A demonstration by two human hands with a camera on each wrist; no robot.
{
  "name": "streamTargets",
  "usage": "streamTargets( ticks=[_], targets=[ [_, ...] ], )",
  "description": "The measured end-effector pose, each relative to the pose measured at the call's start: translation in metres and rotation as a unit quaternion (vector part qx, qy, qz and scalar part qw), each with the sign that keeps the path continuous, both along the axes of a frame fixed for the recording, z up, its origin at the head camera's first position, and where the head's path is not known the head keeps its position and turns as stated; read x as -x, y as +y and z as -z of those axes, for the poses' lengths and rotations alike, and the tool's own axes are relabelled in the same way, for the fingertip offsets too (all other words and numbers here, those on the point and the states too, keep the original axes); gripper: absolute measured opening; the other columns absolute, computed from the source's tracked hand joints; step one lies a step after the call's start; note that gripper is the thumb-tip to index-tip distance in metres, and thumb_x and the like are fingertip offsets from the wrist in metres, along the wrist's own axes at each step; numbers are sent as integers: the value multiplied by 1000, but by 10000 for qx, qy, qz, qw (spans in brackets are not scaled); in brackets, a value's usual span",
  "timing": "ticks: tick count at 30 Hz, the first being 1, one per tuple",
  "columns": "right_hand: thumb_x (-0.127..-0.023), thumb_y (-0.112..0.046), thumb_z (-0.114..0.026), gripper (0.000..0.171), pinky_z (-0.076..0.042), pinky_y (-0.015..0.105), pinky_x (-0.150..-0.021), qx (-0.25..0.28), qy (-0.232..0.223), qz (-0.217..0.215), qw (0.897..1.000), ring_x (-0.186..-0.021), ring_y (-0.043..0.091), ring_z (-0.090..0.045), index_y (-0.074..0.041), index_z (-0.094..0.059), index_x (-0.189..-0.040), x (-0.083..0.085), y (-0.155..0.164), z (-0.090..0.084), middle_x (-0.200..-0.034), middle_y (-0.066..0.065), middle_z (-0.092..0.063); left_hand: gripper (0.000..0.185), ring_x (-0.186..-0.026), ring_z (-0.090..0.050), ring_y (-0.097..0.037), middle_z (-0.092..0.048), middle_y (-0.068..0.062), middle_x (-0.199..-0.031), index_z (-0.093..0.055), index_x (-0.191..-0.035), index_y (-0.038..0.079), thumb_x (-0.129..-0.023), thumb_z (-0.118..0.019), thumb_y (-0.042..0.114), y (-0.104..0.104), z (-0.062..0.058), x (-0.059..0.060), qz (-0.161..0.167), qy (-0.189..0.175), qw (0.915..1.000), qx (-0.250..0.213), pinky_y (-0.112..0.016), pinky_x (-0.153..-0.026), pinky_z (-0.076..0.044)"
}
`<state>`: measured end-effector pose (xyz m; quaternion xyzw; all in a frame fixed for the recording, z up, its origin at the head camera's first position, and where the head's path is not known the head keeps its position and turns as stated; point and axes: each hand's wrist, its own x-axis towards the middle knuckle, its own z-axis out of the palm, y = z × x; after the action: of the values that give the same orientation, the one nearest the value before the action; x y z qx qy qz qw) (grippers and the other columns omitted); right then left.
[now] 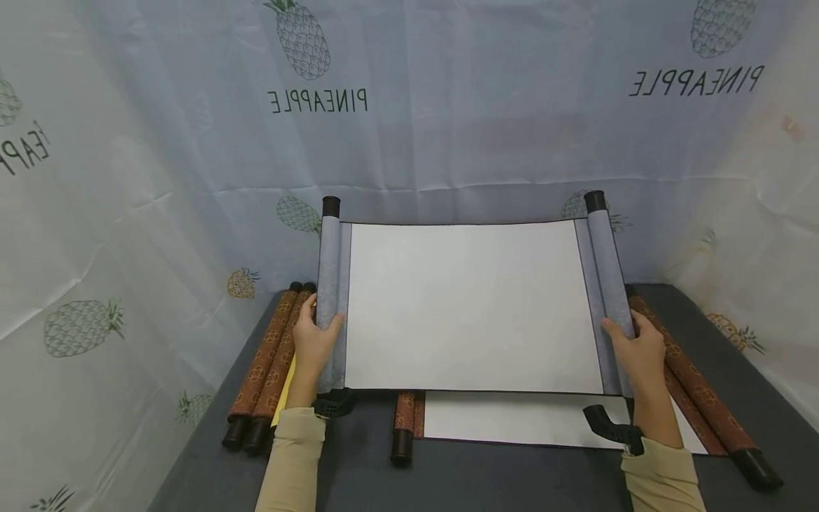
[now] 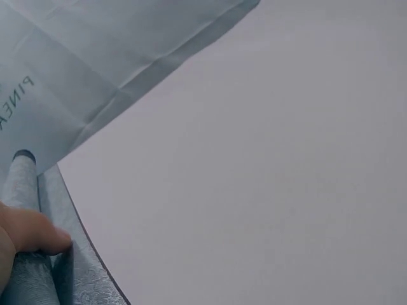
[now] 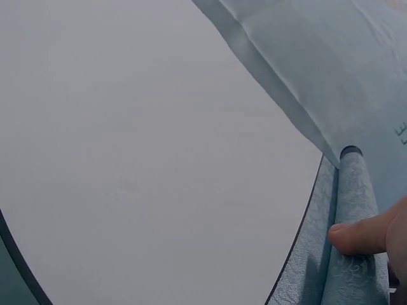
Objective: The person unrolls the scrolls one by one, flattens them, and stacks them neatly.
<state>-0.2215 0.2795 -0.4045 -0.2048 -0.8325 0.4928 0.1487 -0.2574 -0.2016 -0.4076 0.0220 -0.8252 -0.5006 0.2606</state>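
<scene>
I hold a blue-grey scroll [image 1: 470, 306] open in the air above the dark grey tabletop [image 1: 358, 476], its blank white paper panel stretched flat between my hands. My left hand [image 1: 313, 348] grips the left roll [image 1: 329, 284], a cylinder wrapped in pale patterned brocade with a dark round cap on top; my fingers [image 2: 32, 232] curl round it, the thumb pressing on the woven cloth. My right hand [image 1: 636, 348] grasps the right roll [image 1: 608, 277] the same way, thumb [image 3: 359, 235] laid across the embossed fabric just below its dark end knob [image 3: 350, 152]. A thin dark line edges the paper where it meets the silk border.

Below, a second scroll [image 1: 544, 419] lies part-opened on the tabletop, white paper showing, its brown rollers patterned with gold rings. Two rolled brown scrolls [image 1: 265, 366] lie side by side at the left. A crinkled plastic sheet printed with pineapples [image 1: 301, 39] hangs behind
</scene>
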Motion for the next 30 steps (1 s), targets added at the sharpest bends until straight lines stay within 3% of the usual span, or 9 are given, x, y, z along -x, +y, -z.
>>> streamTargets(
  ticks=[3,7,11,16,23,30],
  targets=[
    [-100,-29,-47,66,-33,65,-107,-56,41,-41,10000,-134,52,-38,2,-21,-151,-1,0,-1,-150,34,-32,61,-110,-61,-45,-58,-34,-126,-41,-142,-4,-87,-66,5,-3,-1,0,-49,128,9999,66,-57,-88,-51],
    [-100,-26,-48,65,-32,64,-107,-119,186,-124,9997,-135,51,-37,0,-21,-152,-2,2,-1,-151,32,-32,62,-115,-58,-45,-55,-32,-133,-40,-143,-3,-87,-65,6,-6,-2,0,-97,32,9999,126,-57,-92,-49],
    [-100,-24,-47,63,-32,64,-105,-275,272,-278,9989,-133,50,-38,1,-20,-152,-2,7,0,-150,34,-32,63,-120,-56,-45,-51,-30,-139,-38,-145,-1,-89,-64,10,-7,-2,0,-17,-151,9998,148,-57,-94,-48],
    [-100,-19,-46,62,-32,65,-103,-500,268,-370,9977,-130,52,-38,5,-20,-151,-2,13,1,-148,37,-32,63,-122,-55,-43,-50,-28,-141,-37,-147,0,-90,-64,10,-6,0,2,158,-116,9998,86,-57,-96,-47],
    [-101,-22,-44,63,-31,67,-103,-594,-38,-315,9977,-132,54,-36,3,-18,-152,-3,24,-2,-151,36,-28,67,-139,-39,-41,-35,-27,-153,-29,-149,-5,-90,-61,6,2,14,7,535,-167,9982,-191,-56,-110,-36],
    [-100,-21,-45,64,-33,70,-99,-1262,-197,-479,9906,-127,60,-36,11,-18,-149,-1,38,-1,-145,42,-29,70,-145,-32,-36,-27,-20,-158,-24,-152,1,-92,-59,6,9,23,7,772,-457,9946,-520,-53,-116,-30]
  ],
)
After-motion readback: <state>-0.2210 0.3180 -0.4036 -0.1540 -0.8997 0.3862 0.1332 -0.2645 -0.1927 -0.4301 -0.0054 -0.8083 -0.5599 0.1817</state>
